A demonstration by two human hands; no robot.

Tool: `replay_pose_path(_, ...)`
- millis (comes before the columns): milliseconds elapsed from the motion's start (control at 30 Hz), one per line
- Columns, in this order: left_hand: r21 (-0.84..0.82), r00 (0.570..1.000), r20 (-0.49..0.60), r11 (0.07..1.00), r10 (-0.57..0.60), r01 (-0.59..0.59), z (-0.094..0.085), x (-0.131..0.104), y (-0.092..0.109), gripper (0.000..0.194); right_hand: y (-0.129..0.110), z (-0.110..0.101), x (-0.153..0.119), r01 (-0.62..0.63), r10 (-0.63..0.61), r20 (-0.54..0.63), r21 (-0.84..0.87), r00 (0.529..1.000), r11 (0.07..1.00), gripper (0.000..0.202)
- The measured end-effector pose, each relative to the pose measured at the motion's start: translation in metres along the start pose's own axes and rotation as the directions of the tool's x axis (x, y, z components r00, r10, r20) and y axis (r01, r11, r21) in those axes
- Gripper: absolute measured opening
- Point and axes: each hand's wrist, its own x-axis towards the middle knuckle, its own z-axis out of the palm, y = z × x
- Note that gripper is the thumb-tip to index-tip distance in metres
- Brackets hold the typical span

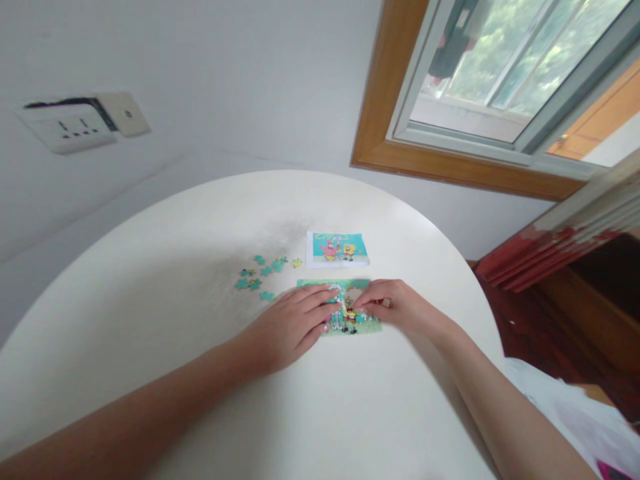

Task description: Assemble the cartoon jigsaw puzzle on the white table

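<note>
A partly filled jigsaw puzzle (370, 327) with cartoon figures lies flat on the white round table (320, 407). My left hand (300, 321) rests on its left half, fingers stretched out over the pieces, covering much of the picture. At the right half, the fingertips of my right hand (390, 303) are pinched together close to the puzzle's surface, beside a beige patch without picture. Whatever is between those fingertips is hidden. Loose teal and yellow puzzle pieces (267, 271) lie scattered to the left of the puzzle, above my left hand.
Just behind the puzzle lies a reference picture (340, 249) of the same cartoon figures. A wall with a socket (75, 127) stands beyond the table. At right are a wood-framed window (450, 163), a red curtain (525, 257) and a white plastic bag (555, 407).
</note>
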Motion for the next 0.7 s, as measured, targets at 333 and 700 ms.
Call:
replay_pose_path(333,-0.003,1.000,0.000,1.000,0.001,-0.001,-0.0002,-0.0010,0.0001,0.036,0.0006,-0.0030,-0.0005,0.000,0.000,0.034,-0.004,0.999,1.000,0.019)
replay_pose_path(700,0.004,1.000,0.001,1.000,0.007,-0.007,0.0002,-0.0008,-0.0007,0.037,0.0001,-0.0045,-0.0017,-0.109,0.113,-0.011,0.161,0.994,0.981,0.018)
